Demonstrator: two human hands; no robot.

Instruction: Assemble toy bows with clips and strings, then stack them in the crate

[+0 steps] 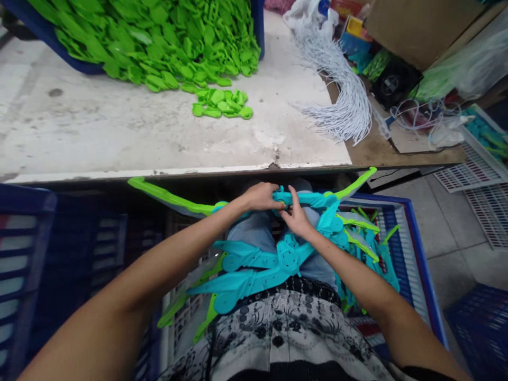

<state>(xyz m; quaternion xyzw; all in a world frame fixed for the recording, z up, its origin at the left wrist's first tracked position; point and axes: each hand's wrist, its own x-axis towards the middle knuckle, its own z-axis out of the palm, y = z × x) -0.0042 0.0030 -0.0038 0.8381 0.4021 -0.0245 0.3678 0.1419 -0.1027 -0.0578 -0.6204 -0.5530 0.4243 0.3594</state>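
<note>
Teal-and-green toy bow [313,200] held level across the lap, just below the near edge of the table [119,127], green limbs reaching out to either side. Left hand [260,197] closed around its teal middle from the left, fingers wrapped over the top. Right hand [297,218] just beneath, thumb and fingers pinched on the same teal part. More teal bow pieces [257,264] lying on the lap under both hands. To the right, a blue crate [413,248] with further bows. On the table, a heap of green plastic parts [159,37] and a bundle of white cords [341,90].
</note>
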